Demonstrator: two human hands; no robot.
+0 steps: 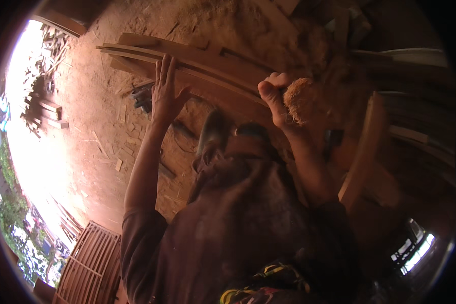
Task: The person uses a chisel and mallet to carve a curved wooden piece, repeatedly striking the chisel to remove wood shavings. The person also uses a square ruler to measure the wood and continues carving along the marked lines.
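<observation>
L hand (166, 91) lies flat, fingers spread, on the curved wooden strips (207, 71) above a sawdust floor (96, 116) — R hand (276, 99) fisted round a wad of shavings (300, 100) pressed vs the wood.

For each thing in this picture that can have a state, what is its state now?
left hand: open, fingers spread, flat on the curved wooden strips.
right hand: closed around a wad of wood shavings.
curved wooden strips: stacked, lying flat.
slatted wooden frame: lying on the ground.
</observation>
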